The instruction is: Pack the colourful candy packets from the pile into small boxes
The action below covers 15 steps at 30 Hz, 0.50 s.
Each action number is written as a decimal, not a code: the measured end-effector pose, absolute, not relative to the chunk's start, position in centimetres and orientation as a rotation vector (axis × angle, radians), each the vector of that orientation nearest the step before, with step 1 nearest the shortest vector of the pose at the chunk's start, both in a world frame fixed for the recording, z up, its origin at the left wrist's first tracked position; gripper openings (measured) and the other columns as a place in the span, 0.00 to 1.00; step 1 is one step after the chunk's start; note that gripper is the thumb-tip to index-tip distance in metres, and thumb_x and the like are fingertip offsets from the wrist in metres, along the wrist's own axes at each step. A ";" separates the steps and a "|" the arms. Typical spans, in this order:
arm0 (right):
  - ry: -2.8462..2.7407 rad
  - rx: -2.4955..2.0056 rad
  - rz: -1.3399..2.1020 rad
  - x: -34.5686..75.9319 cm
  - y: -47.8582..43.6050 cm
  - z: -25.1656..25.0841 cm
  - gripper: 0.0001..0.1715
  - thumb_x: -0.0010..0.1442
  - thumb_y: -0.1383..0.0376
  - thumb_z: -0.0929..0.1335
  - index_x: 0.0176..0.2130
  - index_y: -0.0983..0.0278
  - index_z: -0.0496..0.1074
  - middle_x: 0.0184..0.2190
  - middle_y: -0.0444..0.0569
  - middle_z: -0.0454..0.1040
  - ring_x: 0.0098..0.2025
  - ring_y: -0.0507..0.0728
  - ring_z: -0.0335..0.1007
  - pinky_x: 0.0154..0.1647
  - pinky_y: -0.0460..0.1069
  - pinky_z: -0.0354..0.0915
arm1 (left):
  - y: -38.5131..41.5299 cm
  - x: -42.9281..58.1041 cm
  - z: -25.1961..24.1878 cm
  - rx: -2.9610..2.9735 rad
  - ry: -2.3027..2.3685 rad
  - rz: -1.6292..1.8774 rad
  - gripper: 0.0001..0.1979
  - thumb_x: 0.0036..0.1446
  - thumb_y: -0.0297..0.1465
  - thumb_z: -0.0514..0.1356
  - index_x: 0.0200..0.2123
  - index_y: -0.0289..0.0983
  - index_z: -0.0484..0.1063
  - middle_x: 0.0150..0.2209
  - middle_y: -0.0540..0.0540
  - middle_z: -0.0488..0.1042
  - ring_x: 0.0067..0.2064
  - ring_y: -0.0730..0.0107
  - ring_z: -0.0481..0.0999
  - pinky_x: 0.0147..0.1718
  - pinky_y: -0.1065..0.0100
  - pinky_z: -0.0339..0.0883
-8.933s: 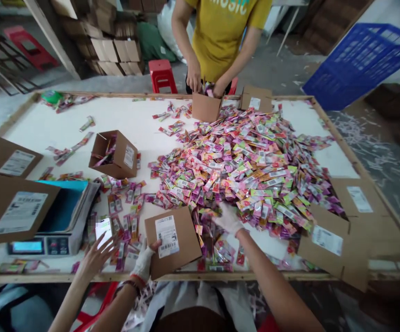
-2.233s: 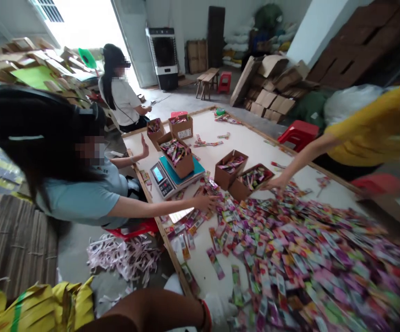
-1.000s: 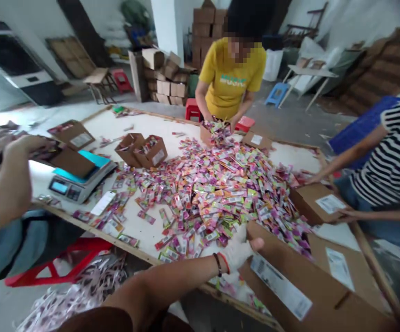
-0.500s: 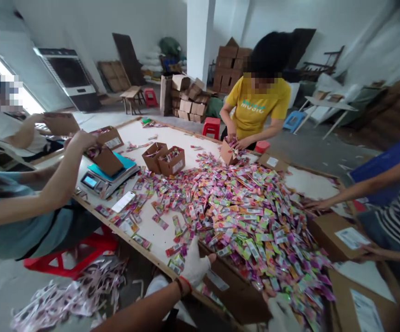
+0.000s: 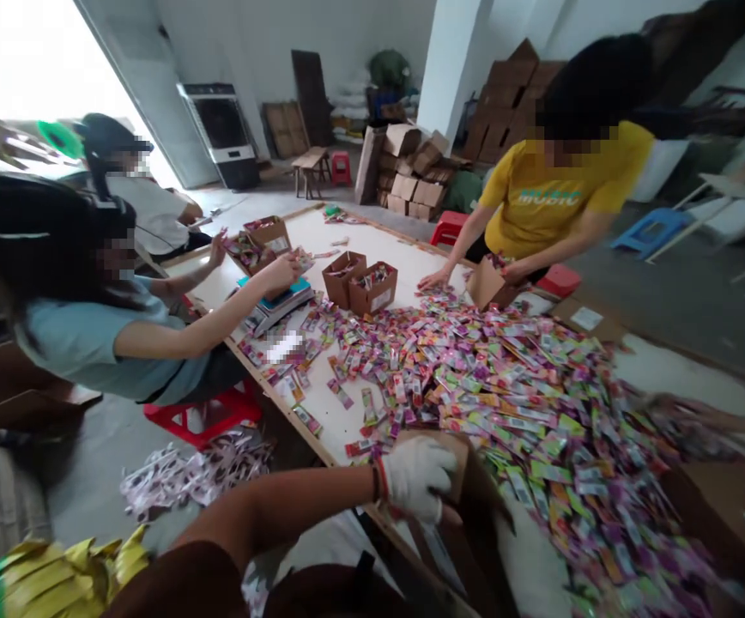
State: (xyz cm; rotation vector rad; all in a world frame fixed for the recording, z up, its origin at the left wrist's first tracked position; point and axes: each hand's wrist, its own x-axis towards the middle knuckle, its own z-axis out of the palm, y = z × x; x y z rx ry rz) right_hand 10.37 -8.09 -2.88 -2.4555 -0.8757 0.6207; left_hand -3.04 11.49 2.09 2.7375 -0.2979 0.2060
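My left hand (image 5: 420,481), in a white glove with the fingertips bare, curls its fingers at the near side of an open cardboard box (image 5: 488,506). The box is tilted at the table's near edge and blurred; its inside is mostly hidden. To the right of the box, a pale blurred shape (image 5: 533,558) looks like my gloved right hand, its fingers smeared by motion. Beyond the box spreads a large heap of small colourful packets (image 5: 475,378), purple, pink, green and orange.
A co-worker in yellow (image 5: 559,197) handles a small box (image 5: 487,281) across the table. At left, another person (image 5: 121,326) reaches over a scale (image 5: 275,305). Two small boxes (image 5: 372,290) stand mid-table. A blurred arm (image 5: 726,421) comes in from the right.
The view has swung left. My left hand has gone from the box's far left corner to curling over its side, and the box has turned and tilted. The yellow-shirted co-worker now reaches one hand onto the heap.
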 end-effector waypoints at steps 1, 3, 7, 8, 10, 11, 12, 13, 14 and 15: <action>-0.889 -2.361 0.670 10.0 -7.2 -2.2 0.21 0.55 0.56 0.57 0.42 0.63 0.69 0.39 0.54 0.74 0.41 0.60 0.71 0.42 0.53 0.66 | 12.0 -3.5 2.1 2.730 -0.284 0.181 0.28 0.48 0.57 0.53 0.20 0.36 0.67 0.25 0.46 0.68 0.29 0.69 0.65 0.32 0.63 0.56; -0.933 -2.181 0.652 9.3 -5.6 -1.3 0.16 0.53 0.57 0.60 0.35 0.63 0.71 0.36 0.52 0.74 0.40 0.59 0.70 0.45 0.53 0.65 | 12.7 -5.1 2.1 2.698 -0.217 0.133 0.25 0.46 0.56 0.57 0.23 0.37 0.68 0.26 0.48 0.69 0.30 0.68 0.66 0.34 0.63 0.56; -0.874 -2.092 0.341 8.0 -5.0 -1.3 0.17 0.51 0.60 0.65 0.41 0.66 0.68 0.41 0.54 0.70 0.46 0.60 0.66 0.48 0.55 0.63 | 13.0 -9.2 1.7 2.619 -0.195 -0.067 0.20 0.52 0.50 0.56 0.28 0.38 0.69 0.28 0.48 0.71 0.34 0.66 0.67 0.41 0.62 0.56; -0.773 -2.113 0.289 7.6 -5.6 -1.4 0.20 0.51 0.59 0.66 0.43 0.66 0.67 0.41 0.54 0.70 0.45 0.60 0.66 0.47 0.55 0.65 | 12.9 -9.9 1.5 2.596 -0.218 -0.104 0.20 0.52 0.50 0.56 0.28 0.38 0.69 0.29 0.48 0.72 0.35 0.66 0.67 0.44 0.62 0.55; -0.651 -2.164 0.295 6.3 -7.7 -1.7 0.19 0.54 0.57 0.65 0.43 0.66 0.66 0.39 0.53 0.70 0.40 0.58 0.68 0.42 0.53 0.67 | 12.8 -10.9 1.1 2.547 -0.240 -0.144 0.20 0.53 0.49 0.56 0.26 0.37 0.68 0.30 0.49 0.71 0.36 0.67 0.68 0.49 0.61 0.53; -0.681 -2.177 0.315 5.5 -8.8 -1.9 0.18 0.56 0.57 0.64 0.43 0.65 0.67 0.39 0.53 0.71 0.40 0.58 0.69 0.41 0.53 0.67 | 12.7 -11.1 1.0 2.525 -0.231 -0.159 0.20 0.54 0.48 0.56 0.24 0.36 0.67 0.29 0.50 0.71 0.36 0.69 0.68 0.51 0.61 0.52; -0.792 -2.176 0.336 4.7 -9.8 -2.2 0.18 0.56 0.58 0.64 0.44 0.65 0.68 0.41 0.54 0.71 0.42 0.58 0.68 0.43 0.54 0.67 | 12.6 -11.1 0.9 2.504 -0.221 -0.177 0.19 0.55 0.46 0.55 0.23 0.36 0.66 0.28 0.51 0.70 0.34 0.70 0.68 0.51 0.62 0.52; -0.959 -2.152 0.345 4.0 -10.5 -2.4 0.17 0.56 0.60 0.64 0.44 0.65 0.69 0.44 0.55 0.71 0.46 0.59 0.67 0.47 0.55 0.66 | 12.6 -11.1 1.0 2.494 -0.213 -0.197 0.19 0.57 0.44 0.55 0.22 0.36 0.66 0.26 0.51 0.69 0.33 0.72 0.68 0.51 0.62 0.52; -1.134 -2.113 0.346 3.5 -10.8 -2.7 0.17 0.55 0.62 0.65 0.45 0.65 0.70 0.46 0.55 0.71 0.50 0.60 0.65 0.52 0.55 0.63 | 12.5 -10.9 1.2 2.503 -0.196 -0.200 0.19 0.57 0.43 0.54 0.21 0.36 0.66 0.25 0.52 0.68 0.31 0.73 0.68 0.50 0.63 0.53; -1.274 -2.077 0.350 3.1 -10.9 -3.0 0.17 0.54 0.65 0.66 0.45 0.65 0.71 0.46 0.54 0.71 0.52 0.60 0.63 0.55 0.56 0.60 | 12.5 -10.7 1.5 2.535 -0.158 -0.180 0.18 0.57 0.42 0.55 0.22 0.36 0.67 0.26 0.51 0.69 0.31 0.73 0.68 0.49 0.64 0.55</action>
